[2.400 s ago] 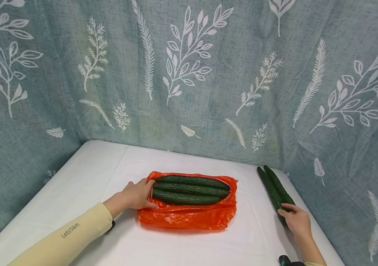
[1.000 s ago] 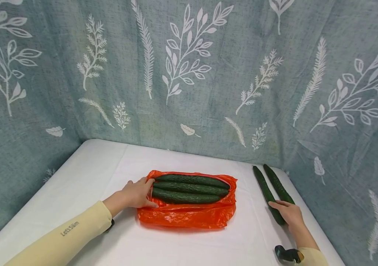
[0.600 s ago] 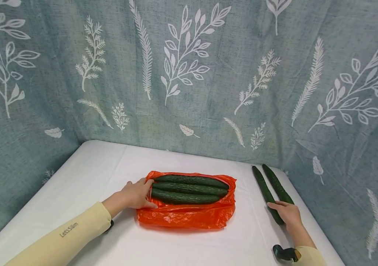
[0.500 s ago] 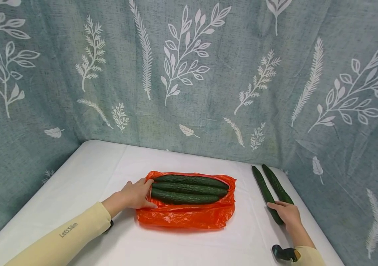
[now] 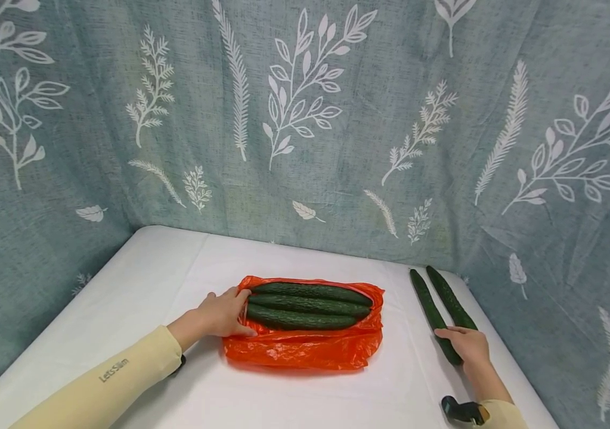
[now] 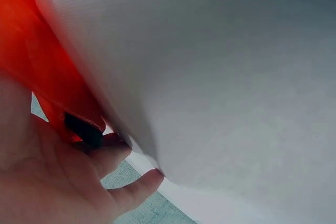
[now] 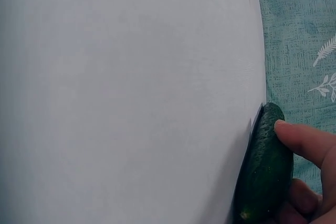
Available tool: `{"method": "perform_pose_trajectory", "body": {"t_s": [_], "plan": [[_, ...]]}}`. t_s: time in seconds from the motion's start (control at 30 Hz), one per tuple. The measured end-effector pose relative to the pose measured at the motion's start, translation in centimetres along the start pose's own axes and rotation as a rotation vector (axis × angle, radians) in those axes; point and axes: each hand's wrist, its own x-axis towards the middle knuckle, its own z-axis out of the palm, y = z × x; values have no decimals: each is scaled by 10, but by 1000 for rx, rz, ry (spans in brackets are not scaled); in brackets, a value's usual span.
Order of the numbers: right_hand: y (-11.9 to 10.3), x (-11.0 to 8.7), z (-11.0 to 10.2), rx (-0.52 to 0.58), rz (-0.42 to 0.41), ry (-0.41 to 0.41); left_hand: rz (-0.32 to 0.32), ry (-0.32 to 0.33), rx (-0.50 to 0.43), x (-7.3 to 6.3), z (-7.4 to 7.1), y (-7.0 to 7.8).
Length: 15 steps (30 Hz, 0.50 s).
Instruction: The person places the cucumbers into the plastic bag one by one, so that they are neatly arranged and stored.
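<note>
In the head view my left hand grips the left end of a red plastic bag, its thumb along the front side. Several dark green cucumbers show in the bag's opening, the nearest cucumber lying lengthwise. The left wrist view shows the fingers at the bag and a dark end inside it. My right hand holds the near end of a loose cucumber at the right; the right wrist view has the thumb against this cucumber. Another loose cucumber lies just right of it, its near end hidden behind the hand.
A white-covered table bears everything. Teal leaf-patterned curtains hang along its back and sides, and the loose cucumbers' far ends lie close to the back edge. A black wrist device is strapped at the right wrist.
Since the oldest frame, my right hand has shifted a loose cucumber left, opening a narrow gap between the two. Over the last second both hands have stayed nearly still.
</note>
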Motion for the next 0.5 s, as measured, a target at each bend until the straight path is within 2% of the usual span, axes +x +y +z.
{"method": "perform_pose_trajectory", "body": {"t_s": [0.2,0.5], "plan": [[1,0,-4,13,-1,-11,3,4,-2,0,0,1],[-2,-2,-6,47,54,-12,2,2,-7,-1,0,0]]}}
